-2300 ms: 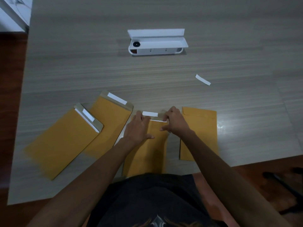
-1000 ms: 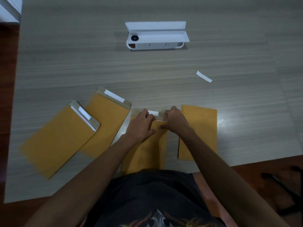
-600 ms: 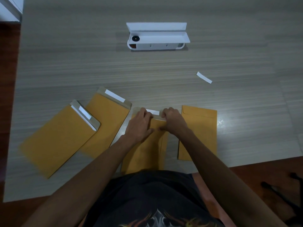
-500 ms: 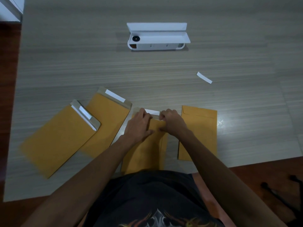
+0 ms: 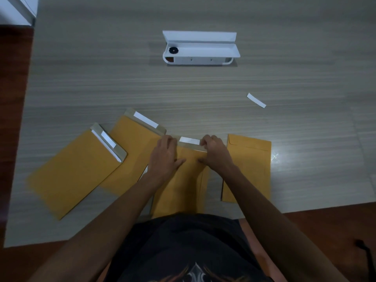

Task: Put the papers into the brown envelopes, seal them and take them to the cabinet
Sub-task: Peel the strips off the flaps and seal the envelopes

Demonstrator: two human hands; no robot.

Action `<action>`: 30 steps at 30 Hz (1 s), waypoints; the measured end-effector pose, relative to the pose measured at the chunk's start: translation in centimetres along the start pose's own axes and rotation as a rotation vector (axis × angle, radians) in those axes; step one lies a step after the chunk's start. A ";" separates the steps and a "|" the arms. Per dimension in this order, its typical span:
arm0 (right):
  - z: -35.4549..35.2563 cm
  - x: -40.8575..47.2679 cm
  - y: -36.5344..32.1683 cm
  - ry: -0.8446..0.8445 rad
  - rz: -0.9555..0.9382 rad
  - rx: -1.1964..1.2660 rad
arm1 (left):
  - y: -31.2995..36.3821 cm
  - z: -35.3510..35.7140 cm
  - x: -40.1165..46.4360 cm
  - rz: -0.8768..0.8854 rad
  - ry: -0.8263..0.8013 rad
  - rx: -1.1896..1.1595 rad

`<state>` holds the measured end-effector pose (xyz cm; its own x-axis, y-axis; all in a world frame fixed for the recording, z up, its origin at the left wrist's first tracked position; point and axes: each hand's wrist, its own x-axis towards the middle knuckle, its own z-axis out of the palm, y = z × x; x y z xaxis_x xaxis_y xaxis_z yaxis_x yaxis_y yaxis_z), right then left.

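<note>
Pinching the flap's right end, my right hand (image 5: 215, 152) curls on the middle envelope (image 5: 183, 180), while my left hand (image 5: 165, 157) presses flat on its left side. A white strip (image 5: 189, 140) shows between them. Another envelope (image 5: 249, 167) lies right, two envelopes (image 5: 130, 151) left, on the table (image 5: 122, 78).

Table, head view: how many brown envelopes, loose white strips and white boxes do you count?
Brown envelopes: 4
Loose white strip: 1
White box: 1
Total: 6
</note>
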<state>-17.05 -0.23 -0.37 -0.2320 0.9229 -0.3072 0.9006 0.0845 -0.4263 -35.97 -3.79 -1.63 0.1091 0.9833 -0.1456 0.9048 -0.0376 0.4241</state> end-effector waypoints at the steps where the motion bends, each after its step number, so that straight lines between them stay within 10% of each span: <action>1: 0.1 0.3 -0.3 0.027 -0.033 0.031 | -0.2 0.0 0.0 0.005 -0.017 0.007; 25: 0.7 6.5 -2.6 -0.017 -0.389 -0.066 | -0.1 0.3 0.7 -0.066 -0.065 0.088; 30: -1.7 6.9 -2.6 0.010 -0.196 0.248 | -0.1 0.3 0.7 -0.078 -0.055 0.076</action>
<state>-20.41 6.55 0.07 -0.3879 0.9017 -0.1908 0.7217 0.1684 -0.6714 -35.89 -3.10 -2.03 0.0577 0.9725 -0.2254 0.9398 0.0233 0.3410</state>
